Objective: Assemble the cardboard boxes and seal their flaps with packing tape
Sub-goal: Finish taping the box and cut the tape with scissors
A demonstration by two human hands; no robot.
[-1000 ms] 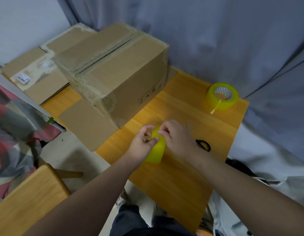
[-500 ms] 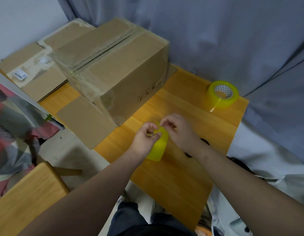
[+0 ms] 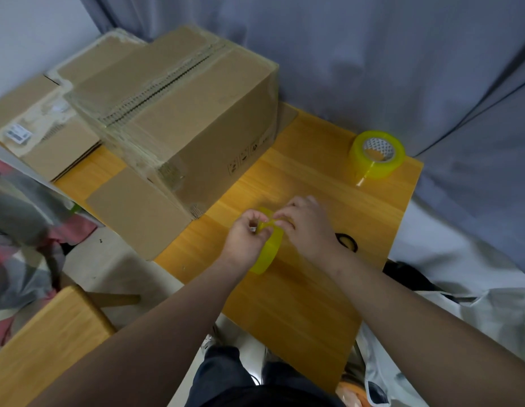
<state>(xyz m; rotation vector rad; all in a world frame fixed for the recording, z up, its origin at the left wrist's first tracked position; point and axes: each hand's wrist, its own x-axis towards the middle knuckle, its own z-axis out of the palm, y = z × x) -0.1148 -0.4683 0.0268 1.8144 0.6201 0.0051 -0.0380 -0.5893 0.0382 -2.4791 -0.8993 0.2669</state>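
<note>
A yellow tape roll (image 3: pixel 268 251) stands on edge above the wooden table (image 3: pixel 299 304). My left hand (image 3: pixel 246 233) grips it from the left with curled fingers. My right hand (image 3: pixel 307 224) pinches at the roll's top edge, fingertips meeting those of the left. An assembled cardboard box (image 3: pixel 179 118) with a taped top seam sits at the table's back left, one bottom flap (image 3: pixel 138 212) sticking out toward me. A second yellow tape roll (image 3: pixel 376 155) lies flat at the far right corner.
Flattened cardboard (image 3: pixel 35 124) lies behind and left of the box. Black scissors handles (image 3: pixel 348 241) peek out from under my right wrist. A wooden stool (image 3: pixel 43 345) stands lower left. Grey curtain hangs behind the table, and white plastic sheeting lies at the right.
Both hands stay on the roll. My right fingertips have shifted closer to the left ones at the roll's top edge. The view has tilted slightly.
</note>
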